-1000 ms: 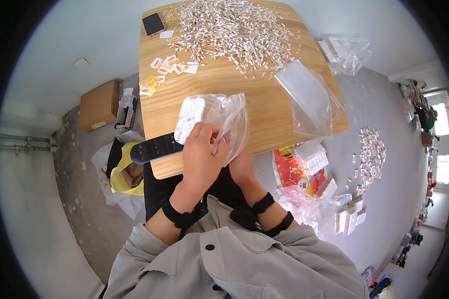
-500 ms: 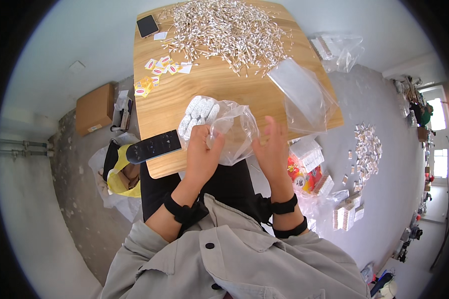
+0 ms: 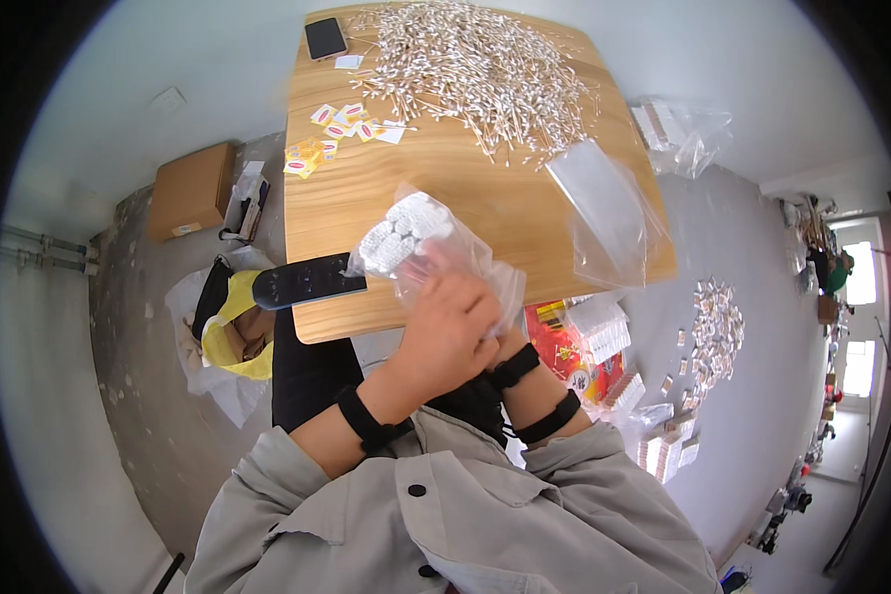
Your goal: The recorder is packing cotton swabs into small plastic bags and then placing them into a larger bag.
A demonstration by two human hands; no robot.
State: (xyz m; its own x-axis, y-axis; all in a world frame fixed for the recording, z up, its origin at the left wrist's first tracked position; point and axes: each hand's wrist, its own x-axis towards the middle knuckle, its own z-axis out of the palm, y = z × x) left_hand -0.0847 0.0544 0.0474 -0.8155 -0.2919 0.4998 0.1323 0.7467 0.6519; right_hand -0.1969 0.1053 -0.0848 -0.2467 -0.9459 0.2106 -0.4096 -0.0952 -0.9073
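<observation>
At the near edge of the tabletop (image 3: 317,218), clear bag (image 3: 477,255) with white bundles (image 3: 406,233) packed in its far-left end; loose end bunches toward the wearer. Left hand (image 3: 452,319) on the bag's loose end, fingers curled, partly blurred; can't tell if it's pinching plastic. Right hand (image 3: 510,346) just beside and under the left, mostly hidden; opening and hold can't be told. Black straps on both forearms, grey jacket (image 3: 465,505).

Just left of the bag: long dark object (image 3: 307,282), rounded end past the tabletop's left edge. Far side: big loose heap of cotton swabs (image 3: 475,74). Far left corner: small dark-faced device (image 3: 327,38), with yellow-and-white labels (image 3: 342,121) nearer the wearer. Right side: flat clear bags (image 3: 609,213), stacked, overlapping the edge.

Floor left: cardboard box (image 3: 190,190) and yellow bag (image 3: 243,342). Floor right: red package (image 3: 576,348), white packs (image 3: 601,322) beside it, scattered heap of small packs (image 3: 715,327) farther right.
</observation>
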